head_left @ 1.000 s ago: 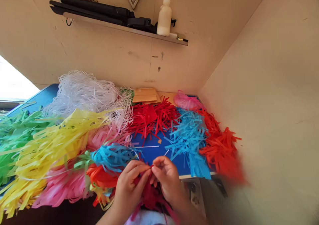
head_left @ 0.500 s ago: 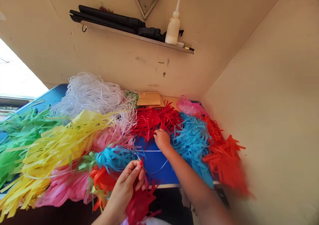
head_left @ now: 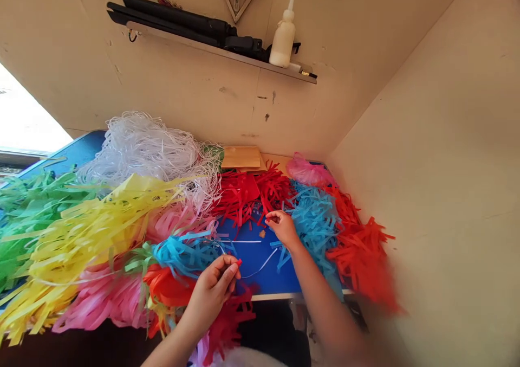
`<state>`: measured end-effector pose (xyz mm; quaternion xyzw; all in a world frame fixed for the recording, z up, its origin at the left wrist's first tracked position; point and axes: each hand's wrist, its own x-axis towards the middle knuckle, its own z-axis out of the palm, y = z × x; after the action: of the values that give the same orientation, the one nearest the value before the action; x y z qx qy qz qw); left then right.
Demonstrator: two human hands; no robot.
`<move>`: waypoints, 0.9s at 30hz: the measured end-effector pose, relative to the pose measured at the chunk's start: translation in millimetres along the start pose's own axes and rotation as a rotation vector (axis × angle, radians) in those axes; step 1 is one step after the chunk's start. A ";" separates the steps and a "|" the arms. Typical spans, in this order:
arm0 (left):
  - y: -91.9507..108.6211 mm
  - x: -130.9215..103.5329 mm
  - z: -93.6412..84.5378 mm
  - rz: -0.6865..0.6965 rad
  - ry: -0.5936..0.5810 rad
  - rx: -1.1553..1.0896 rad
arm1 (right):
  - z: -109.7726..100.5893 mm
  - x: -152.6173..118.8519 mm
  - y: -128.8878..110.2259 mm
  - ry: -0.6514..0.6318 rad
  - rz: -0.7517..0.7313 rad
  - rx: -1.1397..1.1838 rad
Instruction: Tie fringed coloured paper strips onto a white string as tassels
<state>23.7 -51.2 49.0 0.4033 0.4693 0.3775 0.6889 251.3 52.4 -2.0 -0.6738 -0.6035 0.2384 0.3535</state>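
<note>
Pinches a small red tip (head_left: 239,262) between thumb and forefinger of the left hand (head_left: 215,283), with the other fingers curled in beneath and hardly any gap at the ends. Holds it above the near part of the blue tabletop (head_left: 270,281), just above a crimson fringe (head_left: 227,321) hanging below the hand. Cannot see the join between tip and fringe, hidden by the hand.

Holds the right hand (head_left: 283,230) out farther over the tabletop, with thumb and fingertips nearly together, in front of the red fringe pile (head_left: 241,193) and just beside the light blue fringe pile (head_left: 314,215). Cannot tell from this view whether to count the speck of red at those fingertips as held or as background.

On the wall shelf (head_left: 244,58), 1 upright squeeze bottle (head_left: 281,42) with a pointed nozzle and cream-coloured contents. At the back of the tabletop, 1 crumpled pink plastic bag (head_left: 306,171), too unclear to tell of its contents. Near it, behind the red pile, a brown folded card (head_left: 241,157).

To the left, heaps of white strands (head_left: 150,147), yellow fringe (head_left: 93,226) and green fringe (head_left: 32,215). Near the left hand, 1 small blue bundle (head_left: 184,253) above 1 orange bundle (head_left: 166,285).
</note>
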 end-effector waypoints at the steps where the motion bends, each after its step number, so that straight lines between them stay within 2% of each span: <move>1: -0.2 -0.5 1.7 0.000 -0.011 0.001 | -1.6 -2.2 2.9 0.014 0.008 0.032; 7: -1.9 -2.6 6.1 -0.018 -0.030 0.019 | -28.9 -21.6 11.1 0.162 0.060 0.077; 11: -0.9 -1.6 7.0 0.035 0.005 0.106 | -38.1 -59.0 -5.6 0.329 0.102 0.065; 12: -0.5 -1.5 7.2 0.054 0.015 0.133 | -35.1 -71.6 -14.0 0.318 0.107 0.123; 13: -0.2 -1.6 7.4 0.070 0.026 0.163 | -30.3 -84.5 -23.4 0.244 0.104 0.224; 16: 0.4 -3.0 6.4 0.141 0.047 0.271 | -11.5 -117.3 -51.3 -0.092 0.114 0.607; 18: 0.6 -4.2 4.3 0.225 0.055 0.349 | -1.4 -130.4 -64.2 -0.193 0.157 0.776; 22: 1.4 -5.9 -0.9 0.356 0.088 0.484 | 8.1 -138.8 -73.0 -0.119 0.279 0.911; 27: 4.5 -8.5 -5.3 0.496 0.073 0.622 | 12.4 -140.3 -72.7 -0.043 0.307 0.925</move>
<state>15.7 -56.0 54.8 0.6801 0.4736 0.3865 0.4047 173.0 -81.4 30.8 -0.5222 -0.3351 0.5450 0.5639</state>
